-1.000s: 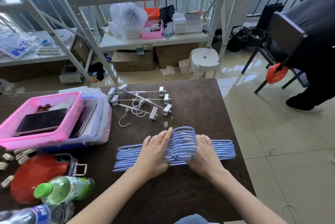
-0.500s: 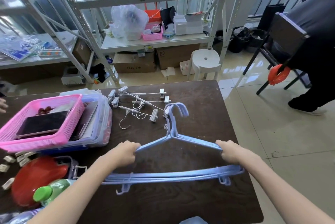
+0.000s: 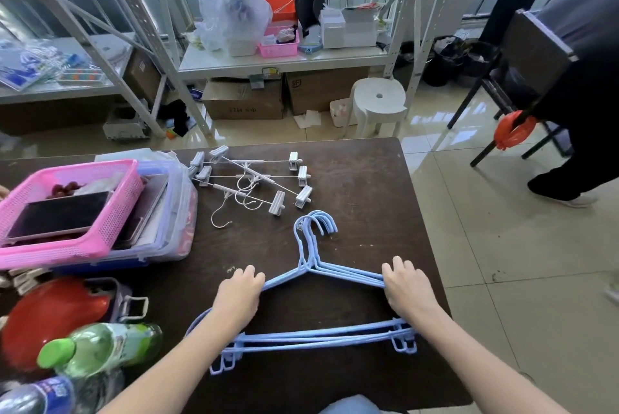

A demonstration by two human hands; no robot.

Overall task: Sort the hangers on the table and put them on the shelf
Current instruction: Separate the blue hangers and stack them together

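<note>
Bare table [image 3: 361,185] surface lies to the right of and beyond the blue hangers [image 3: 315,266], open up to the far edge. The white clip hangers [image 3: 254,179] occupy the far centre. The pink basket [image 3: 67,209] on stacked bins blocks the left side; the red container [image 3: 50,316] and green-capped bottle [image 3: 100,346] crowd the near left. Beyond the table, a white stool [image 3: 378,102] and cardboard boxes [image 3: 244,100] stand before the shelf [image 3: 281,58].

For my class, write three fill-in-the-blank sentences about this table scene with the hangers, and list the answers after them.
1. Both hands, the left hand and the right hand, grip the stack of ____ plastic hangers.
2. The white clip hangers lie on the dark brown ____.
3. The flat black device lies in the ____ plastic basket.

Answers: blue; table; pink
</note>
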